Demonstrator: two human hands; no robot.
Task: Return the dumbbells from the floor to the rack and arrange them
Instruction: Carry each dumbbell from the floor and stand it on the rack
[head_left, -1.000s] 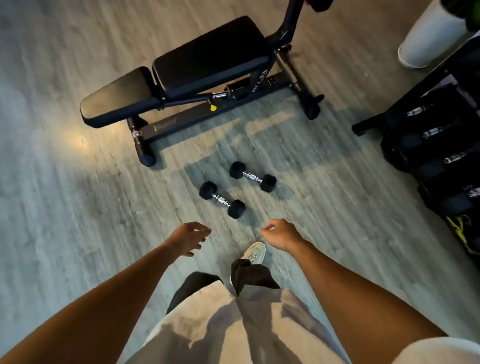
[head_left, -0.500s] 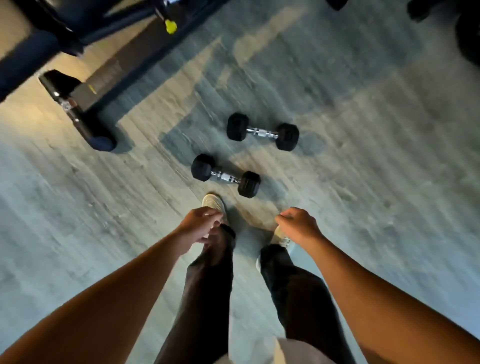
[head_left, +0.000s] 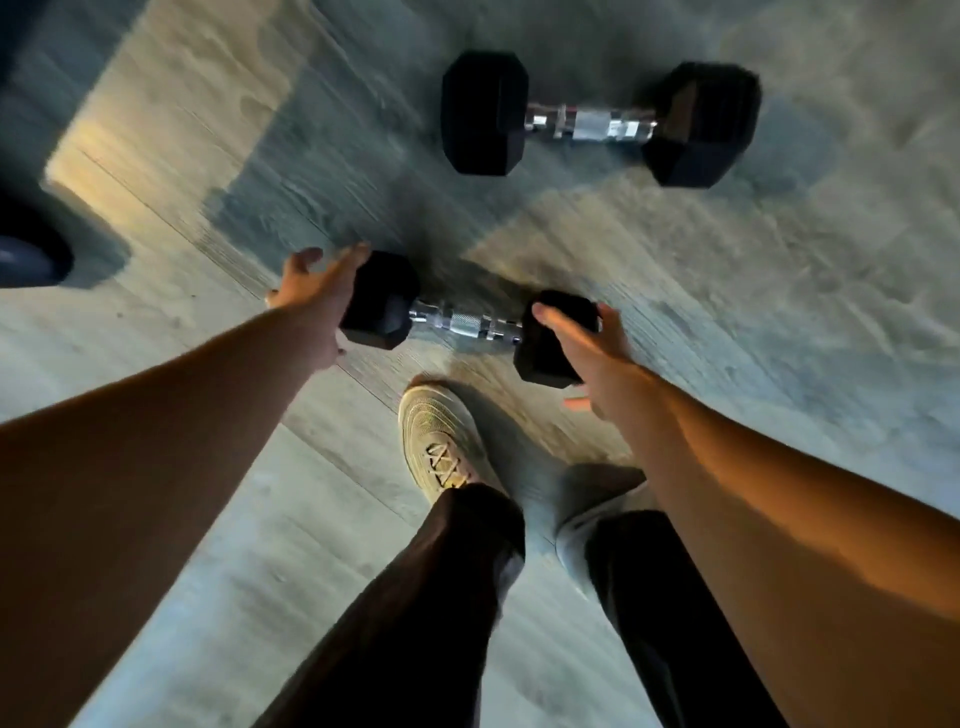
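Note:
Two black hex dumbbells with chrome handles lie on the grey wood floor. The far dumbbell (head_left: 597, 122) lies untouched near the top of the view. The near dumbbell (head_left: 467, 325) lies just ahead of my feet. My left hand (head_left: 317, 293) is at its left head with the fingers spread and the palm against the head's outer side. Over its right head lies my right hand (head_left: 589, 345), thumb and fingers apart on top of the rubber. Neither hand wraps the handle. The rack is out of view.
A dark rounded foot of the weight bench (head_left: 31, 254) sits at the left edge. My pale left shoe (head_left: 441, 441) stands just behind the near dumbbell, with my right shoe (head_left: 587, 519) beside it. Open floor lies to the right.
The view has dropped much closer to the floor. Both hands have gone from loosely curled above my feet to spread at the two ends of the near dumbbell.

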